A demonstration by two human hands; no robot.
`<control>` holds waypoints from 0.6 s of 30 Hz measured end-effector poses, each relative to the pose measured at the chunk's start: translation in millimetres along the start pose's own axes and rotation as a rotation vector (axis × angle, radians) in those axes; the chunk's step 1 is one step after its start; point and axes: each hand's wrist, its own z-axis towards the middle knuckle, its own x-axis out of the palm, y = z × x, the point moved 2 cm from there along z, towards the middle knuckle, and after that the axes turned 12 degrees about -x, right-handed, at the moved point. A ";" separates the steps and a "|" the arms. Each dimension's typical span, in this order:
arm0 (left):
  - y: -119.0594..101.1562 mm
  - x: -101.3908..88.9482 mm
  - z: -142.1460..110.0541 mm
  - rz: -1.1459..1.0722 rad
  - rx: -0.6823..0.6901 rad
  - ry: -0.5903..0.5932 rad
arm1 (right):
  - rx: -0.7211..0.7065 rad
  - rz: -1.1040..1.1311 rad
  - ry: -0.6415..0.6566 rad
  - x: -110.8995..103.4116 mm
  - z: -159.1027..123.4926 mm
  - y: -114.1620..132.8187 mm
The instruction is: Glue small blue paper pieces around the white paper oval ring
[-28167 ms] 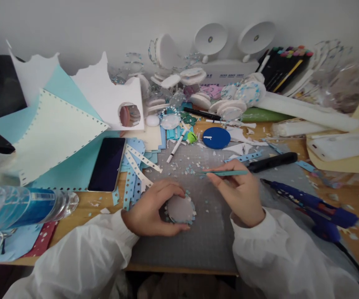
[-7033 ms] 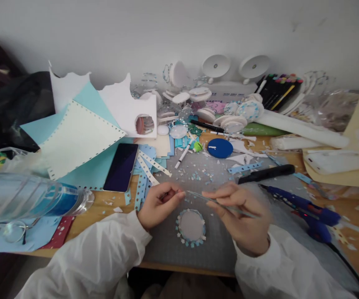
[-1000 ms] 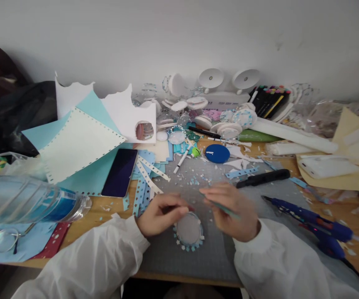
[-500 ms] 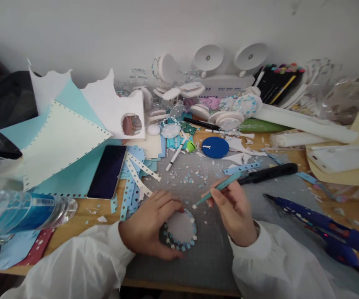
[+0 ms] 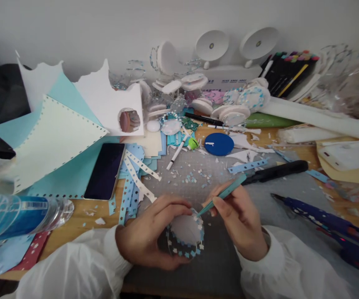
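Observation:
My left hand (image 5: pixel 154 232) curls its thumb and fingers around a round white disc (image 5: pixel 186 229) edged with small blue and white paper stars. A thin clear loop carrying more stars stands at its front. In my right hand (image 5: pixel 240 222) is a pair of teal tweezers (image 5: pixel 224 194), pinched between thumb and fingers. The tweezer tips meet the disc's upper right edge, by a white star; whether they still grip it I cannot tell. Loose blue and white stars (image 5: pixel 194 175) lie scattered on the grey cutting mat (image 5: pixel 216 270) beyond both hands.
A dark blue glue gun (image 5: pixel 319 220) lies at the right, near a black-handled tool (image 5: pixel 279 171). A phone (image 5: pixel 105 171), punched paper strips (image 5: pixel 137 176) and a water bottle (image 5: pixel 26 214) are on the left. Decorated discs (image 5: pixel 252 99) and a two-headed lamp (image 5: pixel 212 45) stand behind.
The tweezers, which held a white star just above the disc, have come down to its edge. My left hand has lifted or tilted the disc slightly. The view has shifted a little.

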 end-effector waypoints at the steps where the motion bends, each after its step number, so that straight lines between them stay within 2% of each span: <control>1: 0.2 0.4 0.0 -0.013 0.002 0.000 | -0.001 -0.003 0.002 0.1 -0.2 0.2; 13: -0.5 0.2 1.3 -0.054 0.034 -0.014 | -0.030 -0.002 -0.007 0.3 -3.1 -1.8; 18: -1.4 -0.4 2.3 -0.080 0.071 -0.018 | 0.007 -0.004 0.008 0.2 -3.8 -1.7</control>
